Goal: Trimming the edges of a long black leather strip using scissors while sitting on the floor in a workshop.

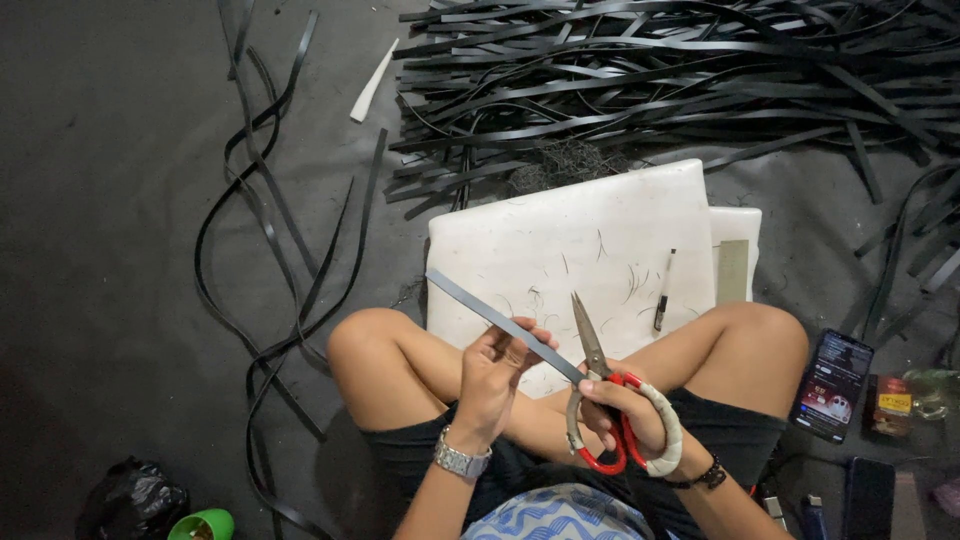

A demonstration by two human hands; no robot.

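Scissors (600, 385), one pair with red handles partly wrapped in white cord, sit at lower centre of the frame, blades nearly closed and pointing up over a white board (570, 250). One grey strip (505, 325) runs diagonally from centre left down to the blades. The left hand (495, 375), a metal watch (461, 460) on its wrist, is curled about the strip, fingers pinching it. The right hand (625, 410) is closed through the scissor handles, gripping them.

One dark pen-like tool (664, 292) and one flat grey-green bar (732, 271) lie on the board at centre right. A large pile of black strips (680, 80), too many to count, fills the upper right; several loose long ones (270, 220) curl across the left. One white pointed piece (372, 84) lies at upper centre-left.

At lower right, one phone (832, 385) with a lit screen lies beside a small clear bottle (900, 395) with a yellow label. At lower left sit one green cup (203, 524) and one black bag (130, 500).
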